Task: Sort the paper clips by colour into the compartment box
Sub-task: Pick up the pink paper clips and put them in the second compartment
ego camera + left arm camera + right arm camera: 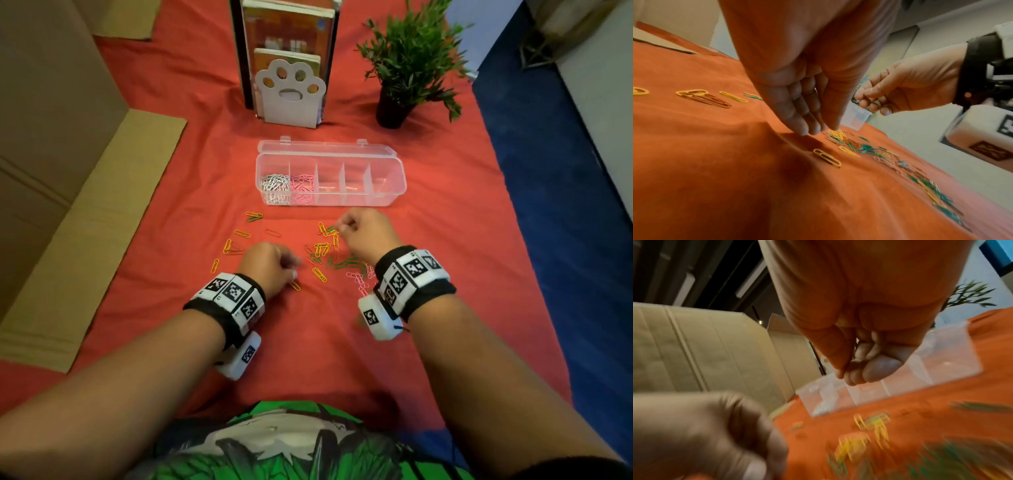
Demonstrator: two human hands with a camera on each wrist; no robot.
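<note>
The left hand hangs relaxed over scattered paper clips; the right hand pinches something unclear; the compartment box lies beyond, long axis left-right, lid open.

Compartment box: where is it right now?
Head view: the compartment box sits open on the red cloth, just beyond the loose clips, in front of the paw-shaped bookend and potted plant.

The compartment box sits mid-table; loose paper clips lie nearer the front edge, a book stand and potted plant behind.
</note>
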